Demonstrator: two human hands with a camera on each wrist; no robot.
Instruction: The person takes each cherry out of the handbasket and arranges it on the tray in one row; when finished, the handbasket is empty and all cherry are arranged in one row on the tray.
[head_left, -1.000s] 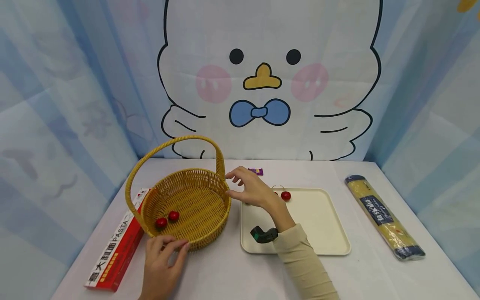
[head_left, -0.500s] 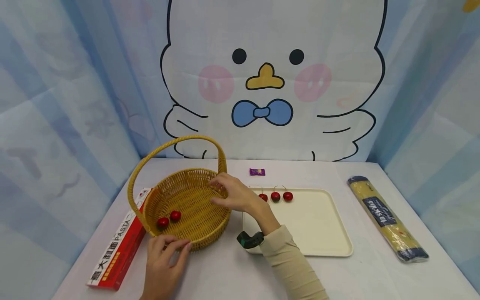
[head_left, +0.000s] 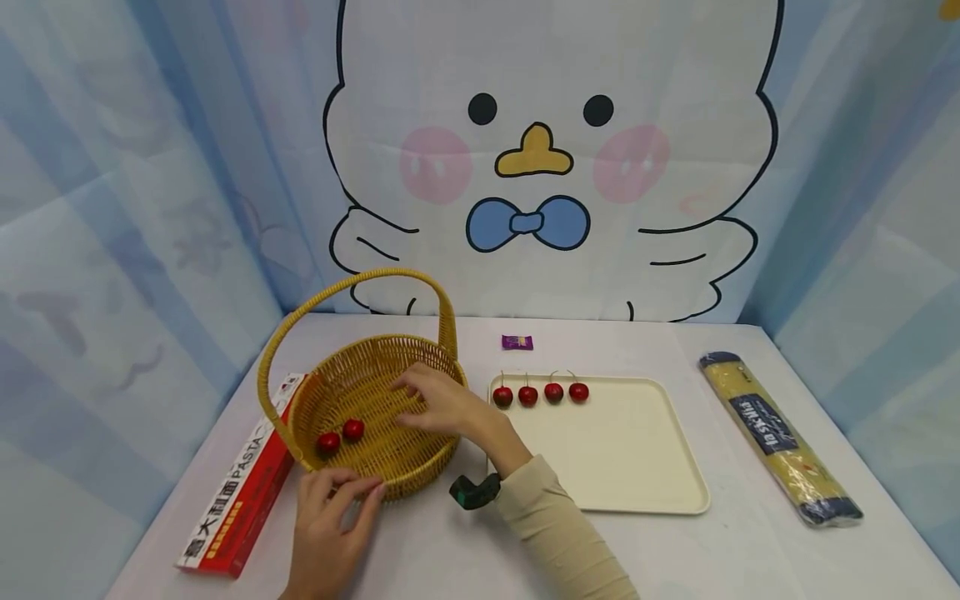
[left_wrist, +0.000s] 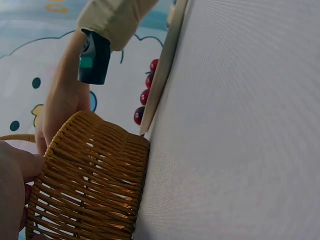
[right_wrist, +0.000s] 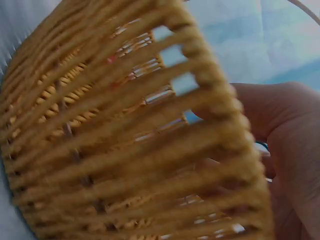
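Left hand (head_left: 327, 525) pinches the near rim of the basket (head_left: 367, 358). Right hand (head_left: 446, 408) is in over the basket's right rim, fingers loosely bent, gripping nothing. Two cherries (head_left: 353, 430) sit inside, left side, near each other, apart from the right fingertips. Four more cherries (head_left: 528, 396) line the far edge of the tray (head_left: 615, 454), right of the basket on the counter (head_left: 420, 550).

Golden-brown basket (head_left: 375, 358), red cherries (head_left: 353, 429)
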